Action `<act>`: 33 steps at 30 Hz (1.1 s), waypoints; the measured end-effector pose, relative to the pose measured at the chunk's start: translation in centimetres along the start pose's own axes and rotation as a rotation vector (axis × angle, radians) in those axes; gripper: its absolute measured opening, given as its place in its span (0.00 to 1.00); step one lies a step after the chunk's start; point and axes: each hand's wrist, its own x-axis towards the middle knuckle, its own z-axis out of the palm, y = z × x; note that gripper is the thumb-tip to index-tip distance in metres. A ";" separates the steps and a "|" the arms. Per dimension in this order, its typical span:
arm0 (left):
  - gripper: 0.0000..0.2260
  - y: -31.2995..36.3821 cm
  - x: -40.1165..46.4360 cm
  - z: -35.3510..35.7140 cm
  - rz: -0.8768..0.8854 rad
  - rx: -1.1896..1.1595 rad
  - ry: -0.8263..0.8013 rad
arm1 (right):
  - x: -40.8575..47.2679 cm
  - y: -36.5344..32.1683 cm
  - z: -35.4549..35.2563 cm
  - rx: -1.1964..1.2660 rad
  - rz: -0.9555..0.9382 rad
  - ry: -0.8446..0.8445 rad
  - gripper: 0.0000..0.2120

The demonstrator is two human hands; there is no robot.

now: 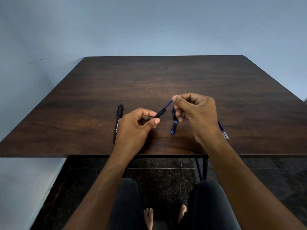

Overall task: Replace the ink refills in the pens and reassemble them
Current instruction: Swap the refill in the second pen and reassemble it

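My left hand (137,125) grips a black pen barrel (160,113) above the dark wooden table (166,77). A blue ink refill (168,104) sticks out of the barrel's open end toward the upper right. My right hand (194,112) pinches the refill's far end near its metal tip. Another small dark piece is partly hidden in the right hand's lower fingers. A small black and blue pen part (174,127) lies on the table below the right hand. A whole black pen (117,122) lies to the left of my left hand.
Loose blue refills (223,130) lie on the table behind my right wrist. The table's front edge runs just under my forearms, with my knees and bare feet below it. A pale blue wall stands behind and to the left.
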 end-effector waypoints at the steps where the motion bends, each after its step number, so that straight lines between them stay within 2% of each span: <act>1: 0.08 0.1 0.0 0.0 -0.003 0.001 -0.002 | 0.0 0.0 -0.1 -0.015 -0.002 0.000 0.05; 9: 0.07 0.2 0.0 0.1 -0.007 -0.017 0.020 | 0.1 -0.8 -2.2 -0.068 0.123 0.012 0.10; 15: 0.07 0.0 0.1 0.3 0.001 -0.002 0.021 | -0.3 -0.7 -0.8 -0.820 0.366 -0.138 0.20; 18: 0.07 -0.1 0.1 0.3 0.007 0.017 0.024 | -0.5 -0.9 0.6 -1.028 0.350 -0.155 0.22; 21: 0.06 -0.2 0.3 0.3 0.007 0.020 0.027 | -0.7 -1.4 1.1 -1.103 0.358 -0.192 0.22; 25: 0.06 -0.6 0.4 0.3 -0.002 0.010 0.026 | -0.7 -1.6 0.5 -0.947 0.398 -0.183 0.15; 29: 0.06 -0.5 0.4 0.4 -0.001 0.012 0.014 | -0.7 -1.2 -0.9 -0.502 0.360 -0.082 0.13; 33: 0.06 -0.5 0.4 0.4 -0.006 0.002 0.015 | -0.3 -1.3 -1.4 -0.083 0.291 -0.014 0.06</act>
